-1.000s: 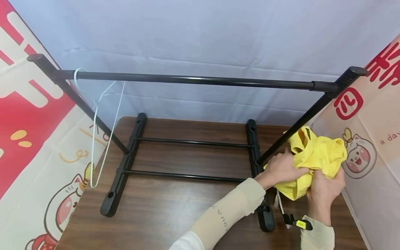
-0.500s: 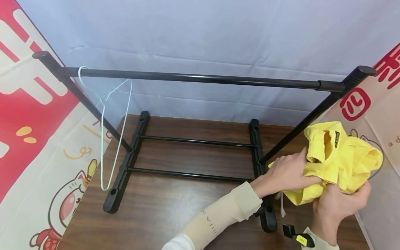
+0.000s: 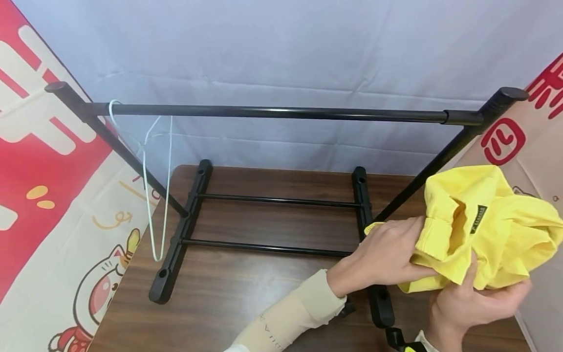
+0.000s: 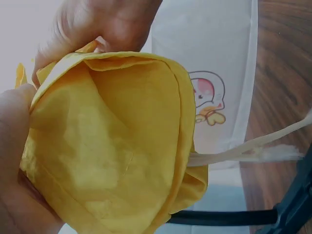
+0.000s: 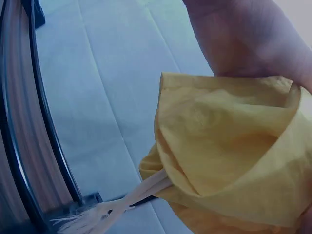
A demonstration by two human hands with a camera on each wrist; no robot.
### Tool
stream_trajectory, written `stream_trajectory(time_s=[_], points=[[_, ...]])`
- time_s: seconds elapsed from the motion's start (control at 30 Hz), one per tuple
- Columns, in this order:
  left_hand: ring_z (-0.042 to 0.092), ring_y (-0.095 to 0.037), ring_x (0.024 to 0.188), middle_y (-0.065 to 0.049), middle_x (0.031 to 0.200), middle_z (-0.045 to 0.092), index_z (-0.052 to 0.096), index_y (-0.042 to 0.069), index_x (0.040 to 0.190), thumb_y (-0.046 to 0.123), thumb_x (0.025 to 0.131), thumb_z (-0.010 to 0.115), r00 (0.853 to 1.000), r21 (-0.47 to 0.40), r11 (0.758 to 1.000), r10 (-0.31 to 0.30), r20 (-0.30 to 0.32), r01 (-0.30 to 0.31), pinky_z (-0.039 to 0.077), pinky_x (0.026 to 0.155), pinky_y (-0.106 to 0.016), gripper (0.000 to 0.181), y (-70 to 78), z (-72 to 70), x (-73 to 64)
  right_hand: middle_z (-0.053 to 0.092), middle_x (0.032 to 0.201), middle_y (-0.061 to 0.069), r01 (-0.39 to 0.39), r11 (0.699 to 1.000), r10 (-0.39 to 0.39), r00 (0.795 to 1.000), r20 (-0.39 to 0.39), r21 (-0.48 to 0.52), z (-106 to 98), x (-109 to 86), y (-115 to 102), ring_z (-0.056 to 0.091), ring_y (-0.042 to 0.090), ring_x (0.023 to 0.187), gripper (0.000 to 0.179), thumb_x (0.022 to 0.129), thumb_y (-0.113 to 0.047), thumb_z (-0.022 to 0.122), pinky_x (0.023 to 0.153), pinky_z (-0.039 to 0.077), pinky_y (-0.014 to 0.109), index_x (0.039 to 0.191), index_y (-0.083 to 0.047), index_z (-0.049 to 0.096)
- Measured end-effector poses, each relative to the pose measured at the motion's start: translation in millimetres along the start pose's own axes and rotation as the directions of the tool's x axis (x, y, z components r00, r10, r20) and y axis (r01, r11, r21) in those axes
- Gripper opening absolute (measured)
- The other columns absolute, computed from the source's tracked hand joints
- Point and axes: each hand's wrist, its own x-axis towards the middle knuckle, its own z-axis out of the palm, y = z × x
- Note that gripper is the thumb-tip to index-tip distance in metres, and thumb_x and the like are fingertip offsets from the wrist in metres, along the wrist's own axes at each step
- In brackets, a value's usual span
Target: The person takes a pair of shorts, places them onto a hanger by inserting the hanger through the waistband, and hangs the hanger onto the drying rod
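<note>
The left hand and right hand grip the yellow drawstring garment with bent fingers, above the table's right edge. Its long way runs sideways. The white hanger hangs far left, nearer the left hand.

Curtained booth: pale cloth backdrop, cartoon panels, brown table.

Head view: bright, diffuse illumination. Glare is present on the tabletop at lower centre; a narrow highlight runs along the upper bar. Wrist views: dimmer, hazy, soft in detail; the yellow cloth renders duller. Overexposure occurs at upper left (left wrist) and upper right (right wrist). Right wrist: cool cast; black rods bow at left.
</note>
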Motion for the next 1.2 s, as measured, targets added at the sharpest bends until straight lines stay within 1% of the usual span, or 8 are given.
stream_trajectory(time_s=[0.37, 0.43, 0.57, 0.67, 0.83, 1.03, 1.1, 1.2], points=[[0.066, -0.001, 0.106, 0.0, 0.117, 0.069, 0.061, 0.01, 0.129, 0.032, 0.087, 0.086, 0.988, -0.321, 0.947, -0.041, -0.149, -0.008, 0.047, 0.095, -0.005, 0.054, -28.2, -21.9, -56.4, 0.062, 0.119, 0.015, 0.032, 0.999, -0.035, 0.975, 0.218, 0.017, -4.8, -26.2, -5.9, 0.055, 0.027, 0.12, 0.063, 0.065, -0.01, 0.094, 0.106, 0.049, 0.029, 0.118, 0.016, 0.071], [0.07, -0.002, 0.102, -0.004, 0.115, 0.073, 0.063, 0.009, 0.126, 0.022, 0.089, 0.083, 0.982, -0.439, 0.899, -0.089, -0.167, 0.007, 0.051, 0.091, -0.007, 0.043, -34.8, -25.9, -67.6, 0.062, 0.121, 0.016, 0.016, 0.999, -0.028, 0.959, 0.282, 0.045, -5.7, -28.9, -5.5, 0.052, 0.026, 0.121, 0.061, 0.067, -0.005, 0.094, 0.106, 0.048, 0.029, 0.118, 0.018, 0.07], [0.073, -0.006, 0.089, -0.019, 0.106, 0.074, 0.061, 0.001, 0.123, 0.003, 0.095, 0.073, 0.954, -0.718, 0.696, -0.223, -0.199, 0.013, 0.061, 0.082, -0.021, 0.031, -56.1, -35.9, -91.6, 0.063, 0.124, 0.015, -0.067, 0.992, 0.014, 0.898, 0.439, 0.106, -7.7, -32.8, 3.1, 0.056, 0.026, 0.121, 0.049, 0.072, 0.01, 0.084, 0.102, 0.051, 0.026, 0.116, 0.023, 0.067], [0.072, -0.007, 0.085, -0.029, 0.1, 0.07, 0.057, -0.006, 0.124, -0.001, 0.099, 0.064, 0.914, -0.833, 0.553, -0.349, -0.205, 0.024, 0.064, 0.08, -0.031, 0.027, -77.7, -45.3, -112.2, 0.069, 0.122, 0.016, -0.191, 0.969, 0.067, 0.809, 0.583, 0.154, -13.7, -30.6, 18.9, 0.065, 0.022, 0.113, 0.043, 0.077, 0.024, 0.072, 0.096, 0.055, 0.023, 0.118, 0.028, 0.061], [0.071, -0.004, 0.088, -0.022, 0.104, 0.065, 0.05, -0.012, 0.13, 0.0, 0.099, 0.06, 0.808, -0.898, 0.426, -0.565, -0.166, 0.114, 0.061, 0.081, -0.025, 0.035, -104.5, -62.5, -143.2, 0.072, 0.113, 0.014, -0.357, 0.927, 0.173, 0.678, 0.714, 0.114, -23.7, -28.0, 38.6, 0.071, 0.014, 0.092, 0.043, 0.081, 0.033, 0.06, 0.077, 0.059, 0.017, 0.124, 0.027, 0.056], [0.065, -0.006, 0.101, -0.001, 0.114, 0.058, 0.041, -0.013, 0.139, -0.004, 0.092, 0.061, 0.729, -0.919, 0.358, -0.672, -0.129, 0.168, 0.056, 0.089, -0.02, 0.052, -115.9, -72.9, -161.1, 0.067, 0.128, 0.011, -0.395, 0.918, 0.264, 0.564, 0.783, -0.025, -20.0, -35.7, 39.5, 0.068, 0.015, 0.111, 0.06, 0.082, 0.031, 0.061, 0.092, 0.056, 0.018, 0.139, 0.013, 0.051], [0.066, -0.006, 0.101, 0.0, 0.114, 0.059, 0.043, -0.012, 0.139, -0.002, 0.091, 0.062, 0.713, -0.914, 0.359, -0.69, -0.125, 0.187, 0.056, 0.089, -0.021, 0.053, -118.4, -76.0, -164.0, 0.062, 0.137, 0.014, -0.397, 0.918, 0.246, 0.553, 0.796, -0.008, -15.4, -36.5, 38.3, 0.064, 0.017, 0.12, 0.068, 0.082, 0.03, 0.063, 0.099, 0.054, 0.019, 0.145, 0.011, 0.046], [0.066, -0.007, 0.101, 0.0, 0.115, 0.059, 0.044, -0.01, 0.138, 0.0, 0.088, 0.064, 0.698, -0.906, 0.372, -0.703, -0.135, 0.2, 0.056, 0.089, -0.021, 0.055, -123.1, -83.2, -166.6, 0.056, 0.143, 0.02, -0.343, 0.935, 0.137, 0.586, 0.799, 0.091, -5.7, -33.2, 36.9, 0.059, 0.024, 0.13, 0.071, 0.081, 0.025, 0.07, 0.108, 0.05, 0.025, 0.146, 0.017, 0.041]])
